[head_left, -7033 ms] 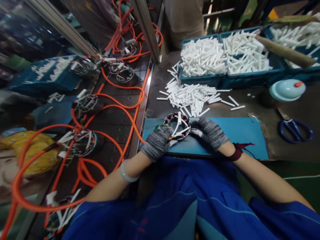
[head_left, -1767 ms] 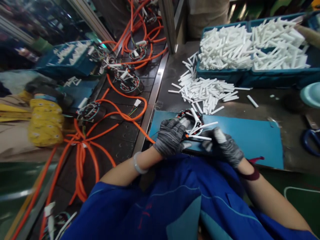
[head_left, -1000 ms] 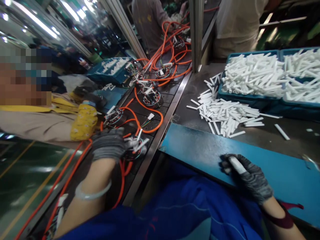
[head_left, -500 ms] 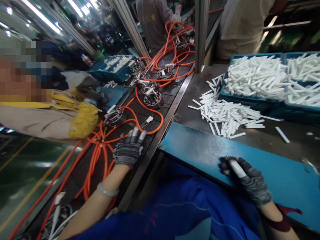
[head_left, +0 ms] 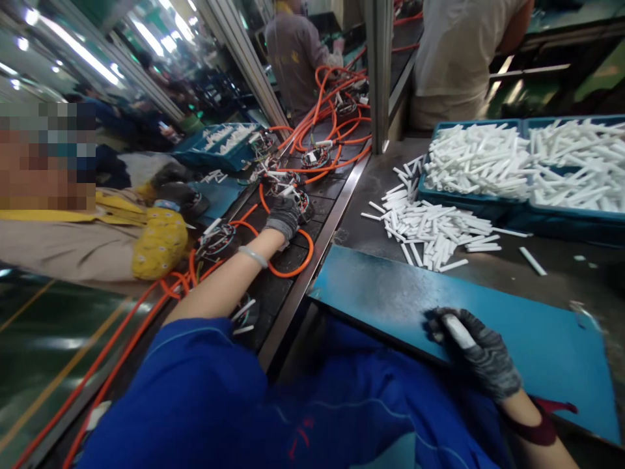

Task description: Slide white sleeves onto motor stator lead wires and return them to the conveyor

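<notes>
My left hand (head_left: 284, 220), in a grey knit glove, reaches over the conveyor to a round wired part (head_left: 303, 203) that looks like a motor stator. The glove is against the part's near side; its fingertips are hidden, so their grip does not show. My right hand (head_left: 486, 355), gloved the same way, rests on a blue mat (head_left: 390, 277) with its fingers curled in. A whitish covering lies along its thumb. What the curled fingers hold, if anything, I cannot make out. Orange hose (head_left: 293, 272) loops across the belt beside my left hand.
Short white tubes (head_left: 434, 228) lie heaped beyond the mat, before blue bins (head_left: 469, 195) full of them. A metal post (head_left: 379, 78) stands at the conveyor's edge. On the left, a co-worker's yellow sleeve (head_left: 159, 244) reaches toward another wired part (head_left: 217, 238).
My left hand has moved forward along the conveyor, from above the orange hose to the round wired part. My right hand stays curled on the mat. The view has shifted slightly.
</notes>
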The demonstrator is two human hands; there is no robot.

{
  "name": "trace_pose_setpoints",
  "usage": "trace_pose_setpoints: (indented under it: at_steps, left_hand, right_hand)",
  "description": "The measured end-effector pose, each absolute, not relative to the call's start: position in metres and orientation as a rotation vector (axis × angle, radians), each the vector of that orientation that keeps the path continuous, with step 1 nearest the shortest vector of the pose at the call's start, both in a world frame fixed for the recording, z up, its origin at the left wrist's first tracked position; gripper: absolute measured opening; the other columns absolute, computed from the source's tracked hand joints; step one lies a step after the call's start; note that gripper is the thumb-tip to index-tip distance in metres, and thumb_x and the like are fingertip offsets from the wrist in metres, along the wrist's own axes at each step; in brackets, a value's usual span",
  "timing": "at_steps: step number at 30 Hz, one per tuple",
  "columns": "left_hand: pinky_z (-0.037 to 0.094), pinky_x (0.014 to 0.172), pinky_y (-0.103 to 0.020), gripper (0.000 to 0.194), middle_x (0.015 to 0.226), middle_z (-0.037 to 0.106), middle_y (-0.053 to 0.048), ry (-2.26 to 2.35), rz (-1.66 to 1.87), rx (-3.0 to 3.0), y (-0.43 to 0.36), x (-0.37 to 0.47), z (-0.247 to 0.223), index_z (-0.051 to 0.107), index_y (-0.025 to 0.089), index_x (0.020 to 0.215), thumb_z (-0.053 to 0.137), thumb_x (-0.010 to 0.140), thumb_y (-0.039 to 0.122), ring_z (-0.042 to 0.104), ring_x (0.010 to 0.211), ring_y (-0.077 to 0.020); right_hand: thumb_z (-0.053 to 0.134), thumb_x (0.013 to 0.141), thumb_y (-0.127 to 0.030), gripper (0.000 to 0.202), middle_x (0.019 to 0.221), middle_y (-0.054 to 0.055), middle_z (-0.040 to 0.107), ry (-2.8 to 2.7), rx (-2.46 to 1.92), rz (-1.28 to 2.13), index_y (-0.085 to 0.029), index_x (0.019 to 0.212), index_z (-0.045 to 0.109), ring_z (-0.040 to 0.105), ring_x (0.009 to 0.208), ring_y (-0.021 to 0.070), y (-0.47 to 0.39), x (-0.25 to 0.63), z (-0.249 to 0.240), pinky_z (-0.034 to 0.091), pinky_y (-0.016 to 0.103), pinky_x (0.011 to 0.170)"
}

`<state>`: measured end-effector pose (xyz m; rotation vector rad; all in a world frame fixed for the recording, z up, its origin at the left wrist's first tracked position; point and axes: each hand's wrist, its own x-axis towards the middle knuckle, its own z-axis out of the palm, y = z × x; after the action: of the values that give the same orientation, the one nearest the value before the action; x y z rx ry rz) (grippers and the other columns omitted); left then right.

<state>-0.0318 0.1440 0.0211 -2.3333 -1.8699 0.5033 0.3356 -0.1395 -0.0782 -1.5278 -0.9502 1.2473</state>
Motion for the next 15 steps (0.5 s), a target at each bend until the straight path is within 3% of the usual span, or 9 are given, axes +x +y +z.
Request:
trace_pose_setpoints:
  at_steps: [4,9,12,15]
  left_hand:
    - [0.018,0.124,-0.051,0.051,0.15,0.053,-0.026,-1.868,0.426,-2.404,0.164,-0.035,0.013,0.059,-0.002,0.131,0.059,0.09,0.027,0.039,0.145,-0.0353]
    - [0.045,0.105,-0.041,0.047,0.123,0.072,-0.015,-2.007,0.296,-2.463,0.156,-0.034,0.031,0.067,0.009,0.12,0.065,0.085,0.041,0.063,0.116,-0.0291]
    - [0.053,0.088,-0.033,0.044,0.106,0.076,-0.007,-2.024,0.182,-2.628,0.134,-0.018,0.047,0.07,0.014,0.114,0.06,0.088,0.048,0.068,0.097,-0.0224]
    - [0.055,0.085,-0.034,0.041,0.095,0.075,-0.003,-1.899,-0.072,-3.04,0.09,0.02,0.05,0.073,0.017,0.108,0.066,0.084,0.05,0.069,0.089,-0.0213]
  right_hand:
    - [0.071,0.085,-0.057,0.038,0.083,0.007,0.079,-0.939,-1.513,1.236,-0.023,0.1,0.077,0.073,0.069,0.021,-0.138,0.331,-0.079,0.063,0.036,0.071]
    - [0.071,0.085,-0.056,0.036,0.08,0.006,0.078,-0.968,-1.48,1.218,-0.022,0.097,0.077,0.072,0.066,0.0188,-0.135,0.329,-0.076,0.062,0.031,0.067]
    - [0.071,0.086,-0.055,0.036,0.079,0.006,0.078,-0.972,-1.471,1.194,-0.022,0.098,0.077,0.073,0.066,0.0185,-0.136,0.329,-0.076,0.063,0.03,0.067]
    - [0.069,0.087,-0.055,0.037,0.079,0.006,0.079,-0.98,-1.494,1.152,-0.021,0.098,0.078,0.073,0.064,0.0194,-0.137,0.325,-0.075,0.063,0.031,0.065]
